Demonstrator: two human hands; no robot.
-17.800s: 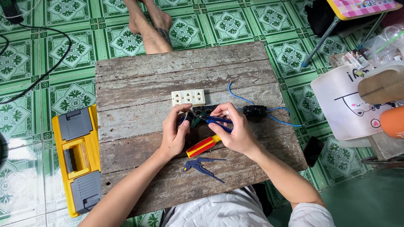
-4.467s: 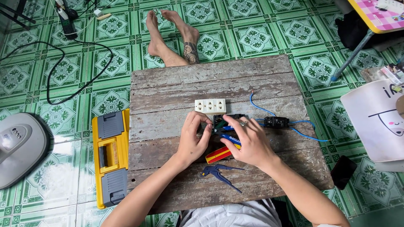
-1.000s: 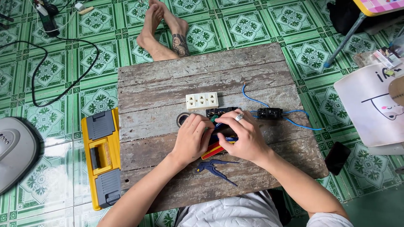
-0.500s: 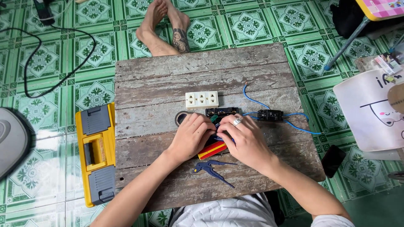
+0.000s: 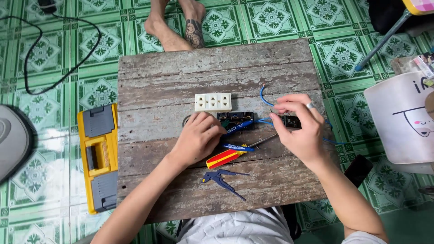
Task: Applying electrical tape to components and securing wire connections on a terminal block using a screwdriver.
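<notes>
A weathered wooden board (image 5: 217,68) serves as a low table. My left hand (image 5: 198,139) rests curled on the left end of a black socket block (image 5: 235,117), and a blue tool handle (image 5: 238,128) sticks out from under its fingertips. My right hand (image 5: 302,131) pinches a small black switch module (image 5: 290,121) joined to blue wire (image 5: 263,96). A white triple socket faceplate (image 5: 213,102) lies just beyond the block. A blue-handled screwdriver (image 5: 237,147), a red and yellow screwdriver (image 5: 224,158) and blue pliers (image 5: 224,177) lie loose near me.
A yellow toolbox (image 5: 97,158) sits on the green tiled floor left of the board. Another person's bare feet (image 5: 176,22) are at the far edge. A black cable (image 5: 58,58) loops at top left. A white container (image 5: 402,122) stands at the right, a grey object (image 5: 11,140) at far left.
My right hand has left the black socket block and moved right to the small switch module. The blue-handled screwdriver now lies on the board. My left hand stays at the block.
</notes>
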